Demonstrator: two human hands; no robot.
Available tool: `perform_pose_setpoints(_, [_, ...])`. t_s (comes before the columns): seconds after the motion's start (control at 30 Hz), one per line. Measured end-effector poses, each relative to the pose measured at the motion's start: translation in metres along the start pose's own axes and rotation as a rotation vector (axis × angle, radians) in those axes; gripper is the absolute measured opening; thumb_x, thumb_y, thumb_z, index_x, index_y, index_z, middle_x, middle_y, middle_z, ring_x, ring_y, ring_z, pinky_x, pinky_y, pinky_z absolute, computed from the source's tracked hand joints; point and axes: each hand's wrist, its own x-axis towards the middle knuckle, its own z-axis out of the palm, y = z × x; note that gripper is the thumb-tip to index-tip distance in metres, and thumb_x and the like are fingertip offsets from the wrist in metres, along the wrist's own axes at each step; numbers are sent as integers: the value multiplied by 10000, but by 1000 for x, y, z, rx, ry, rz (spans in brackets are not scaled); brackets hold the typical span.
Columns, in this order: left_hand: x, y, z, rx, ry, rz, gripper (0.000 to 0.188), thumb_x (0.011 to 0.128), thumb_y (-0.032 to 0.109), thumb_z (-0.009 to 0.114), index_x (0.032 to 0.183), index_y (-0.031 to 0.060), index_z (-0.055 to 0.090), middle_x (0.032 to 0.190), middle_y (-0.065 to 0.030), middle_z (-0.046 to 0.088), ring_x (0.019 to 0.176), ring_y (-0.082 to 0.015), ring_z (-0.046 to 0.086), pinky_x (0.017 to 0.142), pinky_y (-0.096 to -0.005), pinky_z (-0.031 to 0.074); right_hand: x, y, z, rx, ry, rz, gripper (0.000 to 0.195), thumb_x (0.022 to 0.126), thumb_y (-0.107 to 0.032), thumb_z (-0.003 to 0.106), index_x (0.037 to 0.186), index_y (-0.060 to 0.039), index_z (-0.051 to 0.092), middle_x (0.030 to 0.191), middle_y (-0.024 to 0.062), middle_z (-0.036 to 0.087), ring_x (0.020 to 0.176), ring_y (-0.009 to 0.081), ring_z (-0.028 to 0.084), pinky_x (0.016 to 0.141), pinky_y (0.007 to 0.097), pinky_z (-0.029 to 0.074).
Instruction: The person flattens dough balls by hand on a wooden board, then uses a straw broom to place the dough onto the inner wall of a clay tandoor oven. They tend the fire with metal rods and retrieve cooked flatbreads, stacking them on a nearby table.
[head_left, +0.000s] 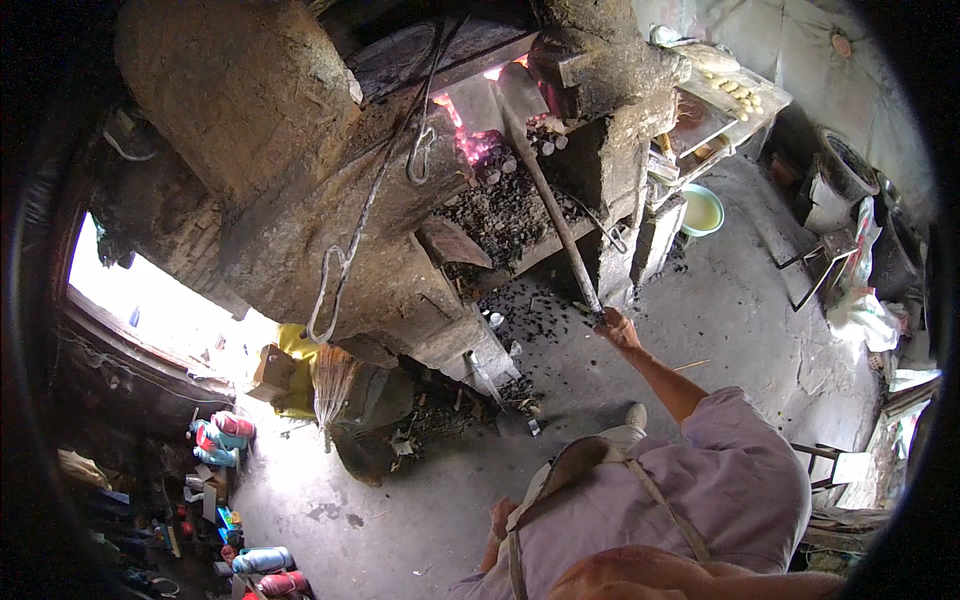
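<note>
My right hand (619, 330) grips the lower end of a long-handled shovel (555, 202). The shovel slants up to a flat metal blade (472, 105), which lies at the mouth of a clay-and-brick furnace (300, 217). Glowing coals (478, 144) show around the blade, partly hidden by it. Below them, dark cinders (495, 214) fill the ash opening under the shaft. My left hand (501, 514) hangs low beside my apron (574, 472); its fingers look curled, but whether they hold anything is hidden.
Metal pokers with looped ends (326, 300) lean across the furnace's left side. A basin of cloudy liquid (701, 210) stands right of the furnace, below a board with pale dough pieces (739, 94). A straw broom (334, 382), a cardboard box (271, 373) and vacuum flasks (262, 560) are at left.
</note>
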Motion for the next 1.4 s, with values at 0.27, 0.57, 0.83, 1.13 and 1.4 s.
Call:
perform_pose_setpoints(0.27, [-41,40,-6,38,156,846,353,832,373,405,836,88,613,799,-93,629,740,-262,588,763,-348,421,-4,-10,0,-223,179,-68,568,647,-177,664,1164,-33,479,1152,141,527,1040,288,512,858,355,418])
perform_pose_setpoints(0.57, [-62,342,-131,-952,330,240,463,851,486,444,1092,95,506,1037,-74,517,951,-215,480,827,-394,387,-7,-199,-6,565,-235,-365,525,806,-166,560,1265,-2,366,1258,126,440,1108,223,470,919,326,385])
perform_pose_setpoints(0.83, [-135,638,-268,-1322,-502,1244,783,866,568,249,1333,-51,144,1399,-215,140,1307,-343,94,1056,-473,67,16,-380,22,1242,-646,-260,676,780,-369,591,1271,3,315,1290,183,330,1158,337,397,973,462,342])
perform_pose_setpoints(1.13, [-151,685,-246,-1259,-831,801,462,900,48,344,1307,-83,170,1372,-273,139,953,-235,516,519,-207,454,69,-416,-12,1435,-706,7,226,787,-149,554,952,-10,484,849,142,551,528,84,466,422,176,372])
perform_pose_setpoints(1.4, [-149,693,-204,-1029,-637,740,456,898,64,379,1303,-73,219,774,-24,368,548,-26,300,371,-143,266,39,-384,-43,1143,-319,-211,641,714,-83,523,1298,-12,266,561,-14,377,388,90,326,342,219,254])
